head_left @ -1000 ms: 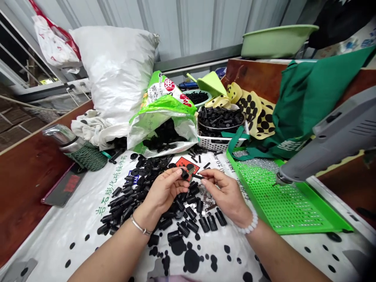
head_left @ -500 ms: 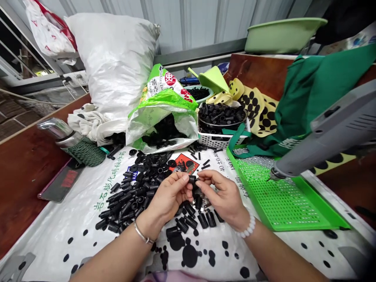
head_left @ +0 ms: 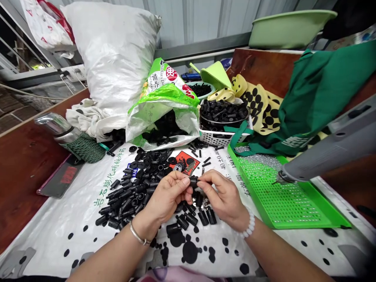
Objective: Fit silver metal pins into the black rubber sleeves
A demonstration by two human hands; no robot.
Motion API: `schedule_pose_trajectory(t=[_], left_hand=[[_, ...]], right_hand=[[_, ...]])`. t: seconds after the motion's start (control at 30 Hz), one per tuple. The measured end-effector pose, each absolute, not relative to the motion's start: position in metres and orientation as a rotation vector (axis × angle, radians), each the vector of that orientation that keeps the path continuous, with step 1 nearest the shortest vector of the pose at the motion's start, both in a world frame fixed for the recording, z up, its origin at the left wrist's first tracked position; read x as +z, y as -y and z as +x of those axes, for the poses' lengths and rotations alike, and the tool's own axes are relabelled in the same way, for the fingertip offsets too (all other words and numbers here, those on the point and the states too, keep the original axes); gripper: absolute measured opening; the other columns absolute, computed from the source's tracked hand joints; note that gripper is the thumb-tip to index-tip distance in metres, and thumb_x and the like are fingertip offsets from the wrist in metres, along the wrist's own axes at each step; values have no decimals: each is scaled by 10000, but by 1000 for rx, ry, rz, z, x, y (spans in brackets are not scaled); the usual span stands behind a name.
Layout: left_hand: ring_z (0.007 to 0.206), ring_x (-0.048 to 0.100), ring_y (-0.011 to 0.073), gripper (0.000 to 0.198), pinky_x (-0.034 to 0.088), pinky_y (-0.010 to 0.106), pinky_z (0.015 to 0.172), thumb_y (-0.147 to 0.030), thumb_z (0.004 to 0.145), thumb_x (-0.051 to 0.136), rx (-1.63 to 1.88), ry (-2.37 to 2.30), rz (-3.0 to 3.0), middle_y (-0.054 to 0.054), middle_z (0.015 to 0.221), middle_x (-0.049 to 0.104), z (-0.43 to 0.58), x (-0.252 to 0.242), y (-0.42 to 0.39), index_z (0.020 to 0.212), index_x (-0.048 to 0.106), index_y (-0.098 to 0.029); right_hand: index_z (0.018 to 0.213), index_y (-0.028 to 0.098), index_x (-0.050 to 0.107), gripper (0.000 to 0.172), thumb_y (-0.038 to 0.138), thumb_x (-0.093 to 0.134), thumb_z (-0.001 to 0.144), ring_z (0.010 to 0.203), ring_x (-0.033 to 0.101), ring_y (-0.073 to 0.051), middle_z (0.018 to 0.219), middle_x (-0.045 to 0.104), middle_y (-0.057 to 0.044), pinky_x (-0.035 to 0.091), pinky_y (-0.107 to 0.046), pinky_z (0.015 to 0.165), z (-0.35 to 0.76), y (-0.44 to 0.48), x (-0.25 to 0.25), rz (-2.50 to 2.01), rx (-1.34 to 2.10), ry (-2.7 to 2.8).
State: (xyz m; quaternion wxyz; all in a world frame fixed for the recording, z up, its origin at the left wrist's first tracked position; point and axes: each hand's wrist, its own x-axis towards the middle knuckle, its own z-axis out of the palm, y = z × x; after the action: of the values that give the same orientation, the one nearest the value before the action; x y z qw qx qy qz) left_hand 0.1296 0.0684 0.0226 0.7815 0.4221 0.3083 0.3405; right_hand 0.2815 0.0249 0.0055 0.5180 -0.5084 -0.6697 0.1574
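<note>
Between my two hands is a small black plastic cylinder (head_left: 193, 181), held above the work surface. My left hand (head_left: 173, 192) pinches its left end between thumb and fingers. At the right end, the fingertips of my right hand (head_left: 219, 194) are closed on it, or on a small part fitted there; I cannot tell which. A large heap of loose black cylinders (head_left: 129, 199) lies to the left of my hands, with black round discs (head_left: 147, 160) behind. Several black pieces with thin stems (head_left: 202, 215) lie just below my fingers.
On the right a grey electric screwdriver (head_left: 329, 152) slants over a green perforated tray (head_left: 284, 199) of small metal pieces. Behind stand an open green-white bag (head_left: 163, 105) and a white basket (head_left: 225, 135) of black parts. A flask (head_left: 73, 139) and phone (head_left: 61, 176) lie left.
My fingertips have drawn closer together around the cylinder, and less of a gap shows at its right end. The view has shifted slightly; the heap looks the same.
</note>
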Motion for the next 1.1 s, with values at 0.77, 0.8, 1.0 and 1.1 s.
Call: schedule_pose_trajectory(t=[0.77, 0.8, 1.0, 1.1], left_hand=[[675, 534, 99, 147, 451, 217, 612, -255, 816, 561, 784, -709, 1645, 7, 788, 539, 103, 17, -68, 904, 488, -163], [660, 540, 96, 157, 454, 213, 604, -260, 811, 569, 787, -711, 1603, 5, 773, 550, 101, 19, -68, 908, 495, -161], [544, 536, 82, 214, 435, 191, 533, -334, 777, 597, 833, -908, 1433, -18, 634, 571, 75, 29, -78, 891, 558, -158], [498, 496, 82, 263, 396, 184, 461, -376, 739, 622, 845, -1150, 1496, -15, 612, 567, 48, 31, -89, 882, 589, -157]], right_hand=[[652, 163, 501, 273, 399, 609, 738, 351, 341, -27, 492, 455, 74, 326, -172, 359, 262, -26, 6, -1058, 1556, 953], [665, 159, 513, 272, 404, 595, 751, 357, 353, -26, 512, 480, 65, 328, -171, 365, 261, -25, 7, -1080, 1561, 1004], [823, 143, 601, 328, 413, 420, 862, 420, 422, -50, 643, 570, 4, 328, -190, 404, 271, -27, 20, -1304, 1320, 1306], [836, 162, 605, 307, 381, 396, 884, 515, 498, -98, 675, 588, -15, 387, -225, 473, 282, -39, 33, -1554, 940, 1511]])
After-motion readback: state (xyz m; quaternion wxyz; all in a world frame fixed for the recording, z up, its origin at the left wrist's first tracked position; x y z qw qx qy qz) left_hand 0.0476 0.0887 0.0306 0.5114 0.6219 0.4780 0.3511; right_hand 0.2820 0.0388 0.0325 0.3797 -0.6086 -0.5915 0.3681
